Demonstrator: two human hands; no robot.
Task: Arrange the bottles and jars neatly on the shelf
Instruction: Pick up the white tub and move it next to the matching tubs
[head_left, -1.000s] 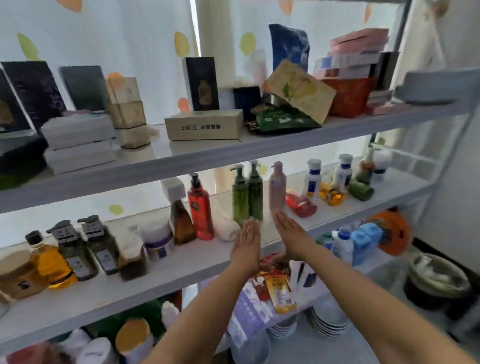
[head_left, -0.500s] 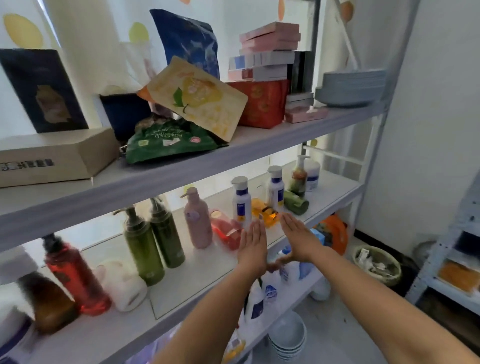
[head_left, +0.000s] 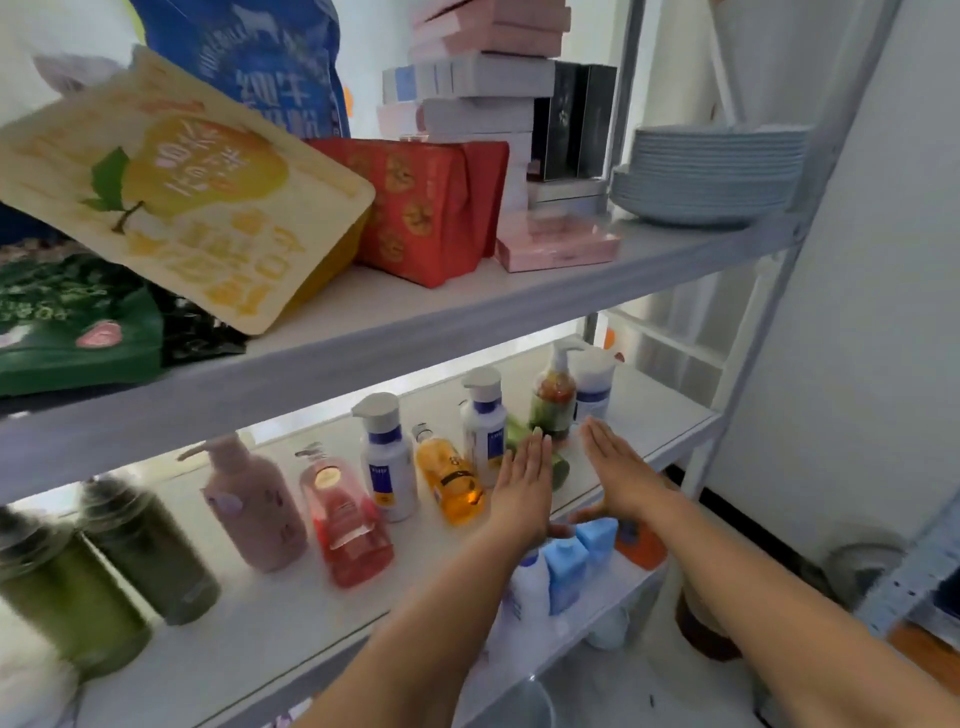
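On the middle shelf (head_left: 291, 623), two blurred green bottles (head_left: 150, 551) stand at the left end. Next come an upright pink bottle (head_left: 254, 509) and, beside it, a red bottle (head_left: 348, 525) lying with its cap toward the back edge. A white bottle (head_left: 387, 462) stands upright just right of that, and an orange bottle (head_left: 454, 480) lies on its side between it and a second white bottle (head_left: 483, 431).

The left hand (head_left: 524, 483) is near the front edge, just right of the orange bottle, flat, fingers straight and together, grasping nothing. It partly hides a green container (head_left: 561, 470) lying on the shelf. The right hand (head_left: 618, 473) is near it, apart, equally flat and released. Whether either touches the shelf cannot be told. Beyond the fingertips, toward the back right corner, a pump bottle (head_left: 553, 400) stands touching a white jar (head_left: 592, 384).

On the upper shelf (head_left: 415, 322) are a yellow pouch (head_left: 187, 192), a red package (head_left: 431, 208), pink boxes (head_left: 558, 249) and stacked plates (head_left: 706, 176).
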